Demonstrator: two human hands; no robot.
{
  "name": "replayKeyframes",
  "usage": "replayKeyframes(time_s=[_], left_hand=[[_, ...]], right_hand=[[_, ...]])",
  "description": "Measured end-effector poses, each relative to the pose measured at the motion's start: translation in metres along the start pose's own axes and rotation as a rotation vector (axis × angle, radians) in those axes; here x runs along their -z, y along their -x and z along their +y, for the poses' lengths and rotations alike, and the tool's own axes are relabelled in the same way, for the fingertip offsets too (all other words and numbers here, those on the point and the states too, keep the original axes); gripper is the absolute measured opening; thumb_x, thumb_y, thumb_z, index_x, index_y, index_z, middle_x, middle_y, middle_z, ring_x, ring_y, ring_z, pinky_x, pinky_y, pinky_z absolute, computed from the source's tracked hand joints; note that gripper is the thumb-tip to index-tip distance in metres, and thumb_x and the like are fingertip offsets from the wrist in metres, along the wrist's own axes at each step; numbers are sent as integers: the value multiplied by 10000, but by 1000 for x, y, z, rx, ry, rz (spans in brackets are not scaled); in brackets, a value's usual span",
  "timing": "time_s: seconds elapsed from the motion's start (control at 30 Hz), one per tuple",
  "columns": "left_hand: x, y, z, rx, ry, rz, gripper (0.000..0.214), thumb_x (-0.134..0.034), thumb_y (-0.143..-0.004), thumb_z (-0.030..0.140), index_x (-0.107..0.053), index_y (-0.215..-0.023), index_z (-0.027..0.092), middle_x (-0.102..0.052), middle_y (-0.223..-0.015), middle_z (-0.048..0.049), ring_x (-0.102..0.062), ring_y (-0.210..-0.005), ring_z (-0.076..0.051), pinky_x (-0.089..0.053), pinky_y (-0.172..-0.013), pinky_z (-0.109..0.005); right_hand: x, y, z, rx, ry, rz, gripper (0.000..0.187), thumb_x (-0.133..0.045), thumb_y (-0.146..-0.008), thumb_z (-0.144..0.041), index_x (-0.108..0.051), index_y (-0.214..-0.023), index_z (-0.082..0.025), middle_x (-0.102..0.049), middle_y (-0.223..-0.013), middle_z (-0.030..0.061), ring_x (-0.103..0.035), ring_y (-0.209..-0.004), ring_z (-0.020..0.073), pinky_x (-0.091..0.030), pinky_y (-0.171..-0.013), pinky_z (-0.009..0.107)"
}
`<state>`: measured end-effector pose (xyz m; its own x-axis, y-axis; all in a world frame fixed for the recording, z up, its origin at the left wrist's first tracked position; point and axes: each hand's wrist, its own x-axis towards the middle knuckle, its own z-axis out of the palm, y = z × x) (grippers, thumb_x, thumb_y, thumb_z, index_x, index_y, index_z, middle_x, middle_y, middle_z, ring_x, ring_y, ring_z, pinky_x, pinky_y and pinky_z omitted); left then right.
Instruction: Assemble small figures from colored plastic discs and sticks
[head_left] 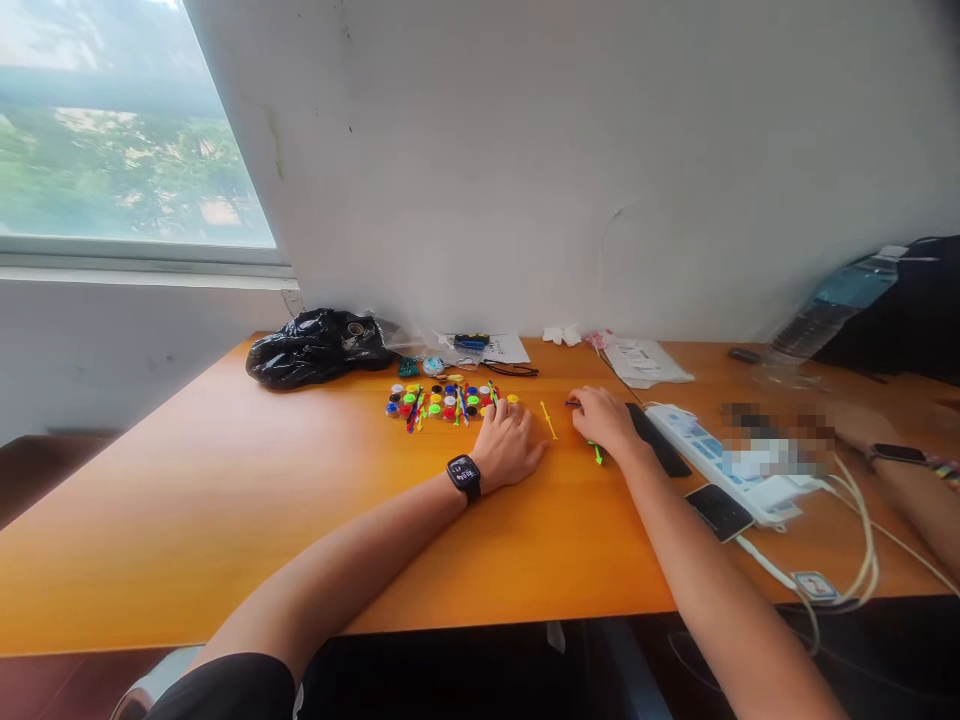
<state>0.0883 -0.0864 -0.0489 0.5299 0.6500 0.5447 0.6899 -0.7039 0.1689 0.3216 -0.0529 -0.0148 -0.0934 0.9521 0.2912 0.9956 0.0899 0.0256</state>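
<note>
Discs (pixel 442 400) of bright plastic lie beside left hand (pixel 510 445) on glossy wooden table (pixel 225 500).

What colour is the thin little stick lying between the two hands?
Yellow. The stick shows best in the head view.

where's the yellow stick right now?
Head view, mid orange table: the yellow stick lies flat in the gap between the left hand and the right hand, just right of the coloured caps.
</note>
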Motion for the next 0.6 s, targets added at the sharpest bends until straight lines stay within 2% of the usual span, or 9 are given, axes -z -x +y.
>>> replayKeyframes(time_s=[0.13,0.27,0.4,0.5,0.6], left_hand=[[-2,1,0,35,-23,-16,481,-609,-993,552,-618,-1253,148,-631,-1287,-248,-512,-1190,-442,-417,-1014,-614],[-3,-1,-1,17,-45,-14,492,-598,-996,557,-622,-1239,131,-614,-1314,-273,-508,-1204,-449,-415,-1017,-616],[-3,-5,-5,34,-35,-20,545,-632,-954,645,-645,-1174,146,-629,-1286,-264,-512,-1198,-456,-410,-1015,-626],[-1,-8,-8,31,-6,-14,606,-655,-914,712,-656,-1145,152,-635,-1274,-256,-517,-1188,-462,-413,-1012,-634],[3,-9,-6,-16,51,14,570,-687,-916,660,-648,-1202,168,-666,-1224,-222,-527,-1166,-442,-427,-1006,-615]], right_hand=[[-4,1,9,-36,-70,-83,350,-593,-938,2,-767,-1195,-159,-725,-1208,122,-646,-1152,313,-493,-925,339],[-7,-2,14,-45,-147,-91,393,-552,-929,50,-765,-1196,-144,-726,-1213,134,-661,-1163,299,-498,-961,333],[-9,-4,16,-20,-177,-77,420,-552,-904,88,-772,-1174,-147,-731,-1189,138,-672,-1137,294,-505,-972,333],[-8,-5,16,10,-161,-42,412,-556,-915,71,-759,-1207,-138,-717,-1196,147,-651,-1156,303,-496,-1015,350],[-2,-5,12,41,-205,76,396,-531,-953,19,-728,-1269,-118,-687,-1209,162,-616,-1193,319,-481,-1069,386]])
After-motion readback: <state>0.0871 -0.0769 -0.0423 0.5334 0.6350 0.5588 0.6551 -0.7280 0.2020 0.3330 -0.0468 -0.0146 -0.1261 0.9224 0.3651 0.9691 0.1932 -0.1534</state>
